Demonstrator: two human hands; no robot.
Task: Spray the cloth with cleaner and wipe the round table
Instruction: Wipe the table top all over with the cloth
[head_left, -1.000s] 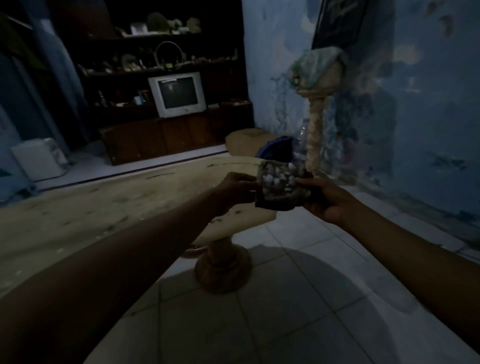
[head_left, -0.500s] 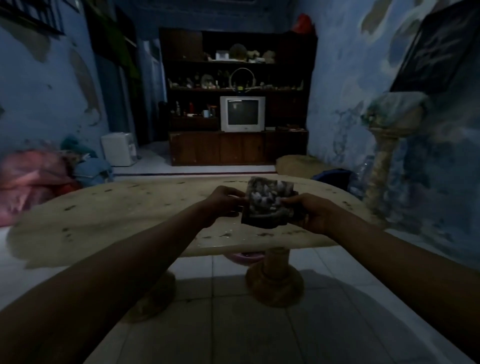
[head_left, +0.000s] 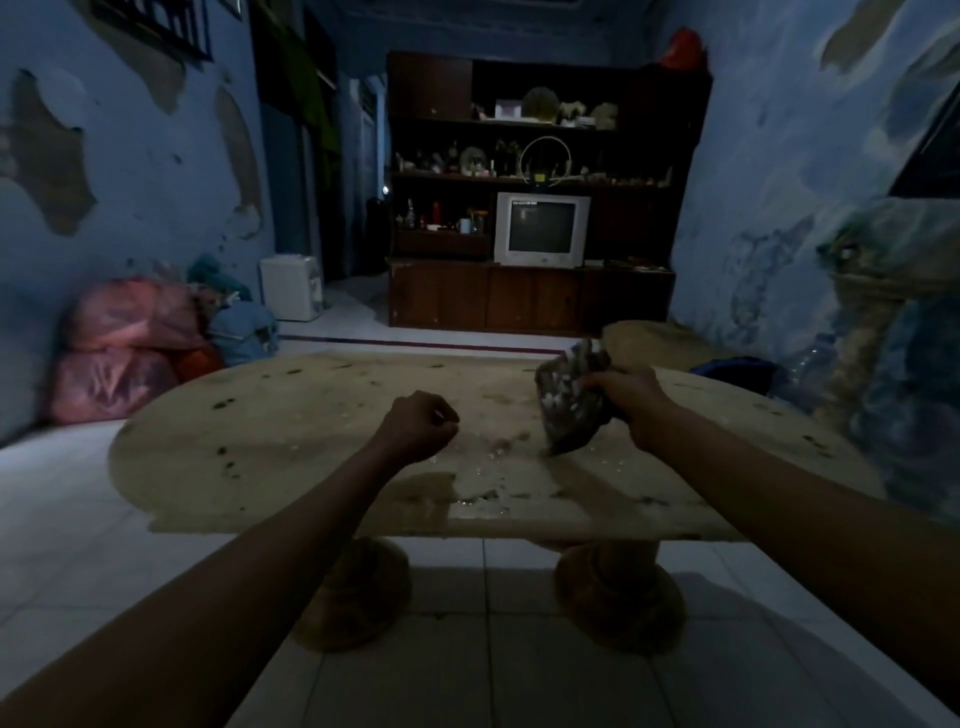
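The right hand has its grip closed on the bunched cloth, whose lower tip hangs just at the bench top beside wet patches — touching or not, I cannot tell. The left hand hovers in an empty fist. The cloth looks soft, light and floppy — best wadded into the palm and pressed flat.

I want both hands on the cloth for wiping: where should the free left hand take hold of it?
Take the cloth by its hanging lower corner, coming in from the left across the table. The right hand pinches the upper right side, so the cloth droops to a point near the wet patch, free and facing the left hand, which is closed and empty nearby.
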